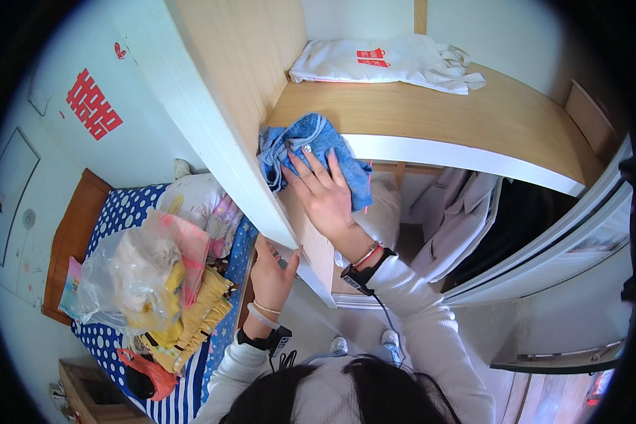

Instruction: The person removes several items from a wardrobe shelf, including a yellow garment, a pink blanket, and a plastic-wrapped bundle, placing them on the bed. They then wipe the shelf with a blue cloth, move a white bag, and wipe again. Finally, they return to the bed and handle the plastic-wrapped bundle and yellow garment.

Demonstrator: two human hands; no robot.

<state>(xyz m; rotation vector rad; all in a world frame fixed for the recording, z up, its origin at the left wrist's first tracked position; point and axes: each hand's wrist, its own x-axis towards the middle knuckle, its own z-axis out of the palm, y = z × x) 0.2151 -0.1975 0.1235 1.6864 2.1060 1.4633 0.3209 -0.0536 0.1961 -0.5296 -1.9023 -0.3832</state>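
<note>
My right hand (320, 199) lies flat over a crumpled blue cloth (358, 175), fingers spread and pressing it against the wardrobe shelf's front edge, near the left corner. A ring shows on one finger. Below and to the left, my left hand (273, 273) grasps the white front edge of the wardrobe's side panel (212, 124), its thumb on the right face and fingers on the left. The wooden shelf (403, 108) has a white front strip. On it, towards the back, rests a folded white cloth tote bag (339, 61) with red print.
Under the shelf hang pale clothes (445, 212) beside a plastic-wrapped bundle (384, 206). A sliding door (551, 270) stands at the right. To the left, a bed with a dotted blue sheet (122, 204) bears a clear plastic bag (111, 281), yellow clothes (206, 302) and a red bag (159, 376).
</note>
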